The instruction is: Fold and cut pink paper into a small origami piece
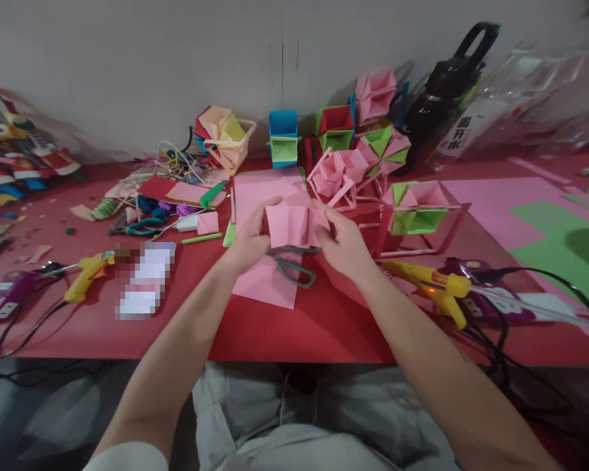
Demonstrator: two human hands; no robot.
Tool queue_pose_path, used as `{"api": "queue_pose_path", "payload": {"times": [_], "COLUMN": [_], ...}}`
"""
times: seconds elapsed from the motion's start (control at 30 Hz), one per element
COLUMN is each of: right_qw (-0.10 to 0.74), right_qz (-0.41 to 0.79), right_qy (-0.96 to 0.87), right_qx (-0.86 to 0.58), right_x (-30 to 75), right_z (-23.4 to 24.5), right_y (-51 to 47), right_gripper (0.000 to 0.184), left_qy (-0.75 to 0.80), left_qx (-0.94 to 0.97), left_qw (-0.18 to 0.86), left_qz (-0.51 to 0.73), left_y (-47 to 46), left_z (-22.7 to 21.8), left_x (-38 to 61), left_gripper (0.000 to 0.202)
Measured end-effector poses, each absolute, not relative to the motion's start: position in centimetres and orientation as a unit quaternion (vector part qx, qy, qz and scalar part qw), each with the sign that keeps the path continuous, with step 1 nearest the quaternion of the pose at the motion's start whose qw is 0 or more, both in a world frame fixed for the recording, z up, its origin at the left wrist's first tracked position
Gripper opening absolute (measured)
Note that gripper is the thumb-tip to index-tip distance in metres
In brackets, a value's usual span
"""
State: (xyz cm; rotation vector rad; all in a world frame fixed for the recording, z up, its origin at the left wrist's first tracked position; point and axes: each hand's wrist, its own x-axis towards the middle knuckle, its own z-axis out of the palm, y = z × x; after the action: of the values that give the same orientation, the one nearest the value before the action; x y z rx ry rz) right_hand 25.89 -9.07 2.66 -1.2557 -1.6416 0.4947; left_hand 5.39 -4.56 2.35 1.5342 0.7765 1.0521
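Observation:
Both my hands hold a folded pink paper piece (pixel 292 224) above the red table (pixel 285 327). My left hand (pixel 249 239) pinches its left edge with thumb on top. My right hand (pixel 342 241) grips its right side, fingers curled round it. Beneath them lies a flat pink sheet (pixel 267 284) with grey-handled scissors (pixel 294 265) on it.
Two yellow glue guns lie on the table, one on the left (pixel 86 275) and one on the right (pixel 434 284), with trailing cables. Several folded paper boxes (pixel 373 150) stand behind. A black bottle (pixel 444 91) stands at the back right, and paper scraps (pixel 147 209) lie at the back left.

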Motion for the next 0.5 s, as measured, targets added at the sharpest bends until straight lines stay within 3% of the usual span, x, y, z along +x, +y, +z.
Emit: {"api": "queue_pose_path", "payload": {"times": [0.13,0.27,0.33,0.5], "right_qw": [0.527,0.511,0.490,0.471], "right_qz": [0.231,0.214,0.187,0.208], "right_qy": [-0.618,-0.646,-0.678,-0.703], "right_qx": [-0.535,-0.525,-0.516,-0.491], "right_x": [26.4,26.8,26.7,26.0], "right_z": [3.0,3.5,3.6,3.4], "right_y": [-8.7,-8.9,-9.0,-9.4], "right_gripper": [0.036,0.017,0.017,0.027], "left_qy": [0.389,0.365,0.348,0.413], "left_qx": [0.538,0.490,0.487,0.561], "left_qw": [0.599,0.662,0.678,0.620], "left_qz": [0.447,0.435,0.426,0.360], "left_y": [-4.7,-5.2,-5.3,-5.5], "left_z": [3.3,5.0,5.6,5.3], "left_x": [5.3,5.0,4.8,5.0], "left_gripper": [0.085,0.057,0.047,0.055]}}
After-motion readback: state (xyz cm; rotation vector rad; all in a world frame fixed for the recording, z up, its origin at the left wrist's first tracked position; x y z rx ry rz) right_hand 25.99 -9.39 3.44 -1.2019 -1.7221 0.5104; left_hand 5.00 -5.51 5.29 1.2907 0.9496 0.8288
